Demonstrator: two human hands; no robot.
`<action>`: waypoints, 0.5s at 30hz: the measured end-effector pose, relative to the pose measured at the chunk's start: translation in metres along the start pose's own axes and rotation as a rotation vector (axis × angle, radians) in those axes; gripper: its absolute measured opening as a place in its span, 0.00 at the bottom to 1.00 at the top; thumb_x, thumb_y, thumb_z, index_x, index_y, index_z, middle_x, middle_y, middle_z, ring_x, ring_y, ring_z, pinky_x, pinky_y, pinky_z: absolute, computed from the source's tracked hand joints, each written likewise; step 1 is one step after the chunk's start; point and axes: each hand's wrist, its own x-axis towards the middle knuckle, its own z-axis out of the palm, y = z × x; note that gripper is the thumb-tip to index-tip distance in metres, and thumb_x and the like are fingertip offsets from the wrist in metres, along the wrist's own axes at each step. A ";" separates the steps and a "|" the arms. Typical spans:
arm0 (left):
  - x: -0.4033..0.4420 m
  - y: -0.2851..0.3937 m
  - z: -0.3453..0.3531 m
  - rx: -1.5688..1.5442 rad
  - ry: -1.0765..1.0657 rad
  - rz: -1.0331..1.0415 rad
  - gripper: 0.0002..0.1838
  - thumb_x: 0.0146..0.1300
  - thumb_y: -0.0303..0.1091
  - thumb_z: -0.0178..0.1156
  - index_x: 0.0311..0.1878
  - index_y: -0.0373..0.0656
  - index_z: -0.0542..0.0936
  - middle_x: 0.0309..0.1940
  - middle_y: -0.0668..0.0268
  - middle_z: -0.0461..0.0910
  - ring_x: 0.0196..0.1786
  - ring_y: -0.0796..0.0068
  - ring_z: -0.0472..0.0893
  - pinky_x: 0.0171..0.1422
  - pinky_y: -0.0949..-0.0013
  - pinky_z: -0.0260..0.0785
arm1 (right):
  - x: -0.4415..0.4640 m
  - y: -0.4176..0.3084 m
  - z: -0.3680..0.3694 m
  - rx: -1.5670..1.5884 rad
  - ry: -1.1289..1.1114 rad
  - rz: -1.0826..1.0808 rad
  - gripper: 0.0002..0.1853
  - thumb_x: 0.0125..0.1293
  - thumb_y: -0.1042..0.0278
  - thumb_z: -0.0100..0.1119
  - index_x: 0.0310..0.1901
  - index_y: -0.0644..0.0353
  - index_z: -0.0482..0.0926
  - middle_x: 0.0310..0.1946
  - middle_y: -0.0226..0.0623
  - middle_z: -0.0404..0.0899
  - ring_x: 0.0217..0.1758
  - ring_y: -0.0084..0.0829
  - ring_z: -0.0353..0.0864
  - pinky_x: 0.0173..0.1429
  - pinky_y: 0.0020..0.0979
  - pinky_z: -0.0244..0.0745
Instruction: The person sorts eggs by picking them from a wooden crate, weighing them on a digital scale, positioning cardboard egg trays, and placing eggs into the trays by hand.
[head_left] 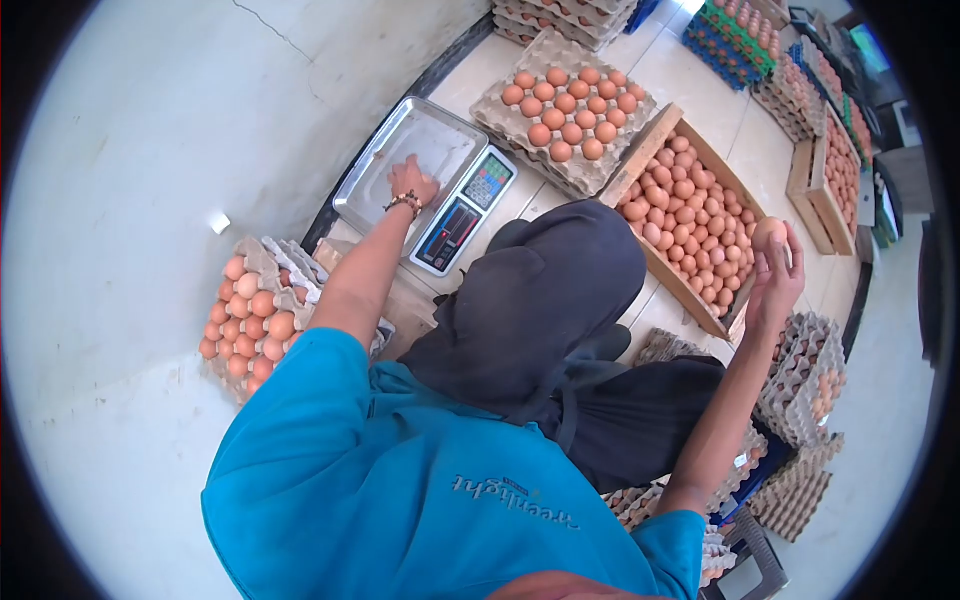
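Room: pale wall (150,160) with a dark base strip on the left, light tiled floor (660,65), more egg stacks along the right side. Wooden crate (642,152) full of loose brown eggs sits on the floor ahead, slightly right. Left of it, a cardboard tray (548,48) partly filled with eggs tops a stack. Further left, beside the wall, the scale (466,225) with a bare-looking metal pan (380,165). Left hand (414,184) is at the pan, nothing visible in it; can't tell finger spread or contact. Right hand (779,282) has one egg (770,234) pinched at the fingertips, by the crate's right corner. Key relation: held egg is nearest the crate, pan well apart on the far left, crate and tray between. Egg's long axis: can't tell.
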 end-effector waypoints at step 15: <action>-0.084 0.357 -0.248 -1.192 -1.325 0.624 0.31 0.66 0.42 0.66 0.64 0.28 0.71 0.54 0.54 0.79 0.55 0.70 0.82 0.62 0.69 0.78 | -0.051 -0.038 0.099 -0.265 -0.225 -0.607 0.24 0.58 0.82 0.70 0.56 0.71 0.74 0.52 0.48 0.81 0.53 0.33 0.83 0.60 0.32 0.80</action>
